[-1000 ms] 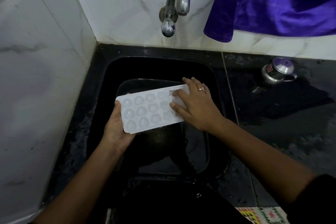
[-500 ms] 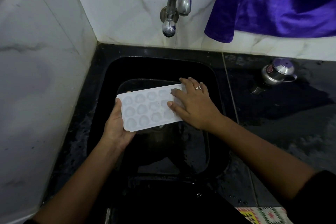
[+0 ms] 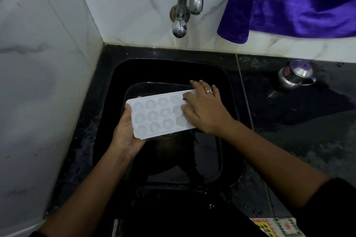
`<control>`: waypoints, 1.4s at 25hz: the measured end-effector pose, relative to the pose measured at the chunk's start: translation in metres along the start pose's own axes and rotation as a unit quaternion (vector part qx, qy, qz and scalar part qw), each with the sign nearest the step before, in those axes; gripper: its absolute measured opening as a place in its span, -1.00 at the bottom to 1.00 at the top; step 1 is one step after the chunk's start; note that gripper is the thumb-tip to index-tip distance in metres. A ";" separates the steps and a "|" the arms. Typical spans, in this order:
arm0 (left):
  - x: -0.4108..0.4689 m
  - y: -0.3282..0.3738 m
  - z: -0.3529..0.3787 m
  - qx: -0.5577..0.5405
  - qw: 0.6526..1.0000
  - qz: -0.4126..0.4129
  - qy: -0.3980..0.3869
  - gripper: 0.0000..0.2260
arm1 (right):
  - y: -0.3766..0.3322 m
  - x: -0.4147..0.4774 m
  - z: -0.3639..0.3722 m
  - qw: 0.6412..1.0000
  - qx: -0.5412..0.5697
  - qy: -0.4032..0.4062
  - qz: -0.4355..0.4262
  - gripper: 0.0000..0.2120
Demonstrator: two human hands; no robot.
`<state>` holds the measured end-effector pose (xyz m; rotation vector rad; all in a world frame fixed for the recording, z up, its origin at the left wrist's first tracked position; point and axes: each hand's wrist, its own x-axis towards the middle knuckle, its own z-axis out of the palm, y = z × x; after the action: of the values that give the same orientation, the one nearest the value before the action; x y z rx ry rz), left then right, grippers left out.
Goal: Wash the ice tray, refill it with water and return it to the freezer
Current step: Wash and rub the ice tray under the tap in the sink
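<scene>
The ice tray is held level over the dark sink, below the tap, gripped at its near end by the left hand so that, seemingly, its cells can be rubbed by the flat, ungrasping right hand.

Left hand, centre-left: palm up, grips left end of ice tray. Right hand, centre: palm down, fingers laid across its right end. Forearms enter from lower corners.
</scene>
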<state>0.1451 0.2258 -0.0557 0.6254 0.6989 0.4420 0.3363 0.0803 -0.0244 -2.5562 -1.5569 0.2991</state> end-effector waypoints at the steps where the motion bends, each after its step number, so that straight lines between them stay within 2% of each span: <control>1: 0.000 0.001 0.000 -0.002 1.000 0.001 0.004 -0.49 | -0.001 -0.001 0.002 1.000 -0.009 -0.009 -0.012 -0.38; 3: 0.000 0.003 -0.002 -0.013 1.000 -0.003 0.010 -0.49 | 0.003 -0.002 0.002 0.999 -0.022 -0.011 -0.030 -0.41; 5: 0.000 0.003 -0.002 -0.007 1.000 -0.006 0.007 -0.50 | 0.006 0.001 -0.003 1.000 -0.012 0.004 -0.012 -0.48; 9: 0.001 0.003 -0.002 -0.020 1.000 -0.002 0.019 -0.55 | 0.000 0.000 0.002 0.999 -0.024 -0.017 -0.031 -0.39; 12: -0.002 0.002 -0.004 -0.010 1.000 0.000 0.018 -0.53 | 0.007 -0.001 -0.004 1.000 -0.019 -0.004 -0.016 -0.42; 15: -0.006 -0.001 0.005 -0.007 1.000 -0.003 0.001 -0.45 | -0.002 0.003 -0.001 0.999 0.033 -0.014 0.007 -0.47; 19: -0.004 0.002 -0.002 0.008 1.000 0.000 0.007 -0.49 | 0.001 0.009 -0.011 0.984 0.159 -0.059 0.060 -0.59; 21: -0.004 0.001 -0.003 0.016 1.000 0.000 0.006 -0.51 | 0.007 0.010 -0.016 0.993 0.098 -0.059 0.041 -0.62; 24: -0.005 -0.004 0.000 0.011 1.000 -0.003 0.005 -0.52 | 0.003 0.008 -0.009 0.996 -0.084 -0.018 -0.029 -0.51; 25: -0.003 -0.004 -0.001 0.007 1.000 -0.002 0.011 -0.52 | 0.002 0.006 -0.006 0.995 -0.093 -0.021 -0.034 -0.49; 29: 0.001 0.002 -0.008 -0.007 1.000 0.003 0.024 -0.55 | 0.008 0.001 -0.004 0.992 0.107 -0.068 0.003 -0.50; 31: -0.002 0.003 -0.008 -0.003 1.000 -0.003 0.024 -0.51 | 0.012 0.003 -0.009 0.987 0.145 -0.065 0.014 -0.54; 32: -0.003 0.002 -0.005 0.005 1.000 -0.006 0.021 -0.49 | 0.012 0.005 -0.011 0.991 0.114 -0.065 0.011 -0.53; 35: -0.004 -0.003 -0.001 0.015 1.000 -0.007 0.014 -0.48 | 0.004 0.008 -0.011 0.995 -0.086 -0.039 -0.034 -0.40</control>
<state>0.1420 0.2214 -0.0562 0.6433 0.7369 0.4291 0.3461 0.0856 -0.0154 -2.6388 -1.7667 0.2718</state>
